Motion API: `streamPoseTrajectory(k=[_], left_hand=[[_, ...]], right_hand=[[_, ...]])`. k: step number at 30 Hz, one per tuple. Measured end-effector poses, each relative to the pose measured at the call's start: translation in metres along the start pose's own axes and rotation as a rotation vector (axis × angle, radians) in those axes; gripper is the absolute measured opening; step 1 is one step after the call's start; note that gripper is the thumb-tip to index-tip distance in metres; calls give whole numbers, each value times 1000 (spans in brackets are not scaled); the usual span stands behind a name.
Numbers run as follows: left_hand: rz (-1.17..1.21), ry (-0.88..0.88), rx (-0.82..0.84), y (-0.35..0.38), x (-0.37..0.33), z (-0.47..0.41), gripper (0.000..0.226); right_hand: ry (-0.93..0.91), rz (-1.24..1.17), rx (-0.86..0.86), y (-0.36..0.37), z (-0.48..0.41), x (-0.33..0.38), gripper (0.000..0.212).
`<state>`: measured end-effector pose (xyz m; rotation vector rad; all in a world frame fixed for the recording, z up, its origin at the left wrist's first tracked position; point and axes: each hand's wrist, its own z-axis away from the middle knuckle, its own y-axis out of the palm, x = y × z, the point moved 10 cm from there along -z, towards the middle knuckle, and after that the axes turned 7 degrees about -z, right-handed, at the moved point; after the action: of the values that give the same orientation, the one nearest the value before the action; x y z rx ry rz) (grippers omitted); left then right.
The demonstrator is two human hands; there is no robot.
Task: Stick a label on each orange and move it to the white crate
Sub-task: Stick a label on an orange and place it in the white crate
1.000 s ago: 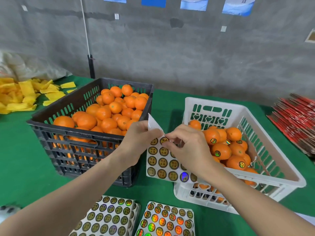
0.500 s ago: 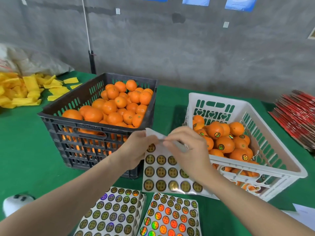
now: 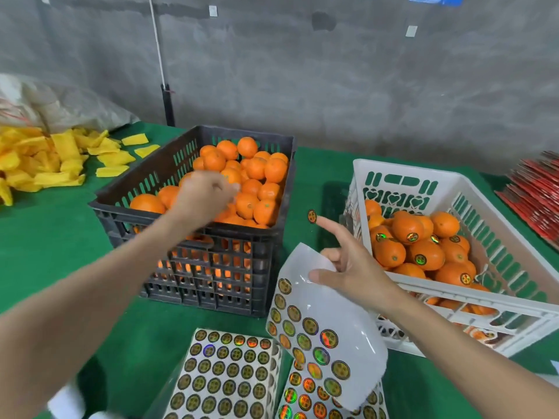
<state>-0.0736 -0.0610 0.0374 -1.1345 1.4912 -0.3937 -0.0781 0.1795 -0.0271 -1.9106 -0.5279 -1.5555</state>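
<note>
1. My left grip (image 3: 205, 196) is over the pile of unlabelled oranges (image 3: 257, 167) in the black crate (image 3: 193, 255), fingers curled down toward the fruit. It is blurred, so I cannot tell whether it has closed on an orange or is only about to.
2. My right grip (image 3: 357, 267) does 2 jobs at once. The thumb and lower fingers pinch the top of the label sheet (image 3: 329, 316), which hangs curled above the desk (image 3: 60, 252). The index fingertip (image 3: 320, 220) points out with 1 label (image 3: 312, 216) stuck on its end, clear of everything, so I judge the adhesive face is kept free for the fruit.
3. The grip with the label waits in the gap between the 2 crates, just beside the white crate (image 3: 405, 167). That looks like the shortest path: an orange comes across from the left, takes its label there, and goes on to the right.
4. The white crate already holds a heap of labelled oranges (image 3: 408, 228), their round labels facing up. The black crate is still well filled, so much of the job remains.
5. The spare sheets (image 3: 223, 376) lie flat on the desk near me, within easy reach for when this sheet runs out.
6. The next move needs a firm hold on 1 orange without rolling its neighbours.
</note>
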Motion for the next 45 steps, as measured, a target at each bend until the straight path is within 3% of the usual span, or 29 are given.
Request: streamPoseTrajectory(k=[1,3,6,9,13,18,20,23,25,27,30,32,35,38,42,45], left_hand=[[-197,-25,-21,-8,15,-19,18],[-539,-82,206,9,51,-50,35],[-792,-99,510,37,93,-69,40],[-889,-126,543,43,120,-84,53],[-911,-125,427,35,127,-95,48],[-555,-196,112,-1,110,-101,71],[-206,-201,33,-12,92,-95,57],[599,-281,222,13,55,-69,34],[869,-327,338,27,25,-44,45],[1027,-332,452,40,-1,-25,60],[1130,-328,558,54,-29,-3,68],[1131,-331,602,62,-45,8,53],[1109,-356,662,75,-64,26,45],[1152,-391,746,85,-81,45,40],[1103,-314,895,95,-99,64,55],[1042,-247,991,101,-109,74,52]], right_hand=[[18,-7,-10,0,0,-3,82],[59,-3,-25,1,1,-8,84],[128,-8,-44,3,3,-14,88],[192,-52,7,8,4,-22,87],[297,-151,79,15,5,-47,88],[421,-5,87,21,10,-107,99],[463,118,58,22,14,-134,101],[501,407,99,27,22,-157,100],[441,574,74,24,21,-148,93],[298,592,-83,11,15,-111,71],[-61,394,-406,-18,17,-18,20],[-234,248,-483,-29,24,36,17],[-322,136,-406,-28,23,82,21],[-299,31,-353,-26,21,93,22],[-325,142,-278,-27,22,103,19],[-314,281,-211,-26,21,103,9]])
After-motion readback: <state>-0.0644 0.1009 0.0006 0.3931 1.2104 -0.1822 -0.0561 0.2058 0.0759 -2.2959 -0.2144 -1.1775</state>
